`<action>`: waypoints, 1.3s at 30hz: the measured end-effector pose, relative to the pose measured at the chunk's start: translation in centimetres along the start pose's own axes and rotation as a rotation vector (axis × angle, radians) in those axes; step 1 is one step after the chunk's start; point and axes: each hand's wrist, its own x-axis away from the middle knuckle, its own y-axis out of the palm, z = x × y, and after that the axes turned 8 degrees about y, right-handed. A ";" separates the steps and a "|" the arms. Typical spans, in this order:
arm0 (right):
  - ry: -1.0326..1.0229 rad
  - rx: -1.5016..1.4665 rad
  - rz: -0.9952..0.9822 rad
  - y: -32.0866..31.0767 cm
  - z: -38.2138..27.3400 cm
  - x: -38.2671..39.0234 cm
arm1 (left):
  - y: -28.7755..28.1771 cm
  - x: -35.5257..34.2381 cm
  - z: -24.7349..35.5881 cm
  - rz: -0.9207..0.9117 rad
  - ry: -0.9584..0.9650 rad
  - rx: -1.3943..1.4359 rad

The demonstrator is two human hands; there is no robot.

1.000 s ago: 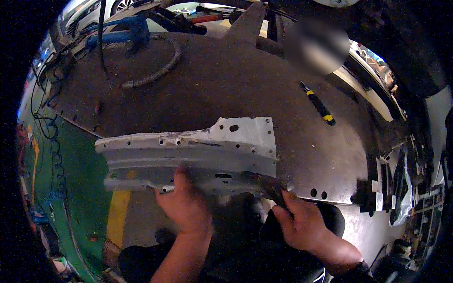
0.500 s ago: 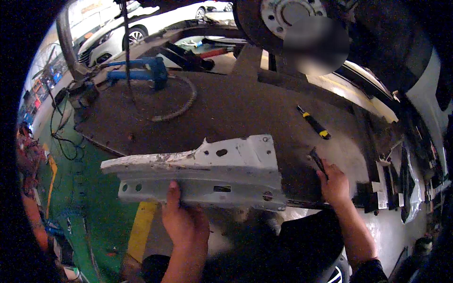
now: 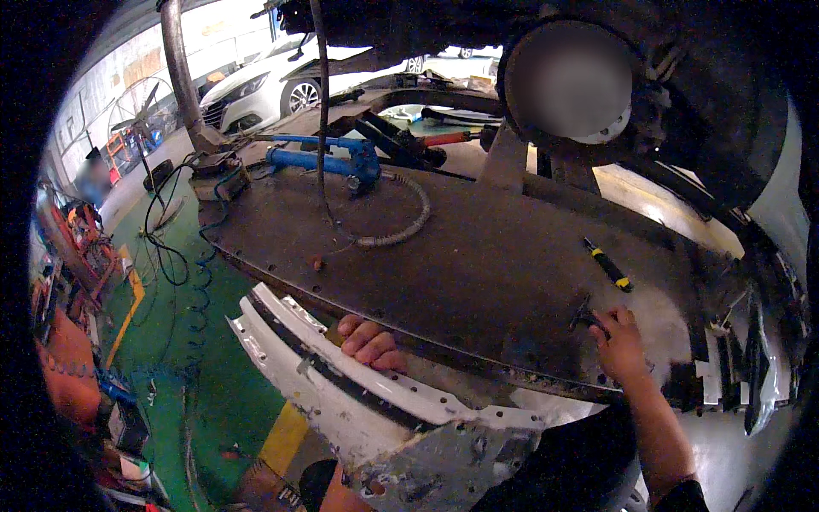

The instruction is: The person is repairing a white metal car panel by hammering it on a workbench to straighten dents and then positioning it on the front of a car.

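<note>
A white and grey metal car body panel, with bolt holes and a dark strip along it, is tilted in front of me at the platform's near edge. My left hand grips it from behind, its fingers curled over the far edge; the panel hides the rest of that hand. Over the platform's right part, my right hand has its fingers closed around the handle of a small dark tool with a crosswise head. Beyond it lies a black and yellow utility knife.
The brown metal platform carries a blue hydraulic pump with a curved hose. A car's wheel hub overhangs the back right. Dark cables lie on the green floor at left. A white car stands behind.
The panel has been turned over and tilted, and my left fingers now show over its far edge. My right hand has moved slightly forward and left with the dark tool. The view has shifted.
</note>
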 end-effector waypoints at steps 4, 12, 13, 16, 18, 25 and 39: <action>-0.135 -0.541 -0.163 -6.6 -10.4 0.2 | 0.7 -0.4 0.9 -0.021 -0.020 -0.063; -0.681 -0.855 -0.733 -7.5 -17.5 2.3 | 1.6 0.9 1.0 0.081 -0.078 -0.283; -0.653 -0.862 -0.746 -6.6 -17.5 2.7 | 1.4 1.1 1.0 0.113 -0.074 -0.303; -0.612 -0.965 -0.824 -4.0 -17.3 3.4 | 2.1 0.9 0.1 0.195 -0.073 -0.377; -0.607 -1.027 -0.891 -2.8 -17.6 3.7 | 2.4 1.2 -0.2 0.246 -0.057 -0.410; -0.560 -1.173 -0.859 -2.6 -17.2 3.5 | 0.5 1.0 -1.4 0.252 -0.051 -0.517; -0.371 -1.149 -0.529 -3.2 -13.4 3.0 | 2.2 4.1 -3.8 0.352 0.170 -0.621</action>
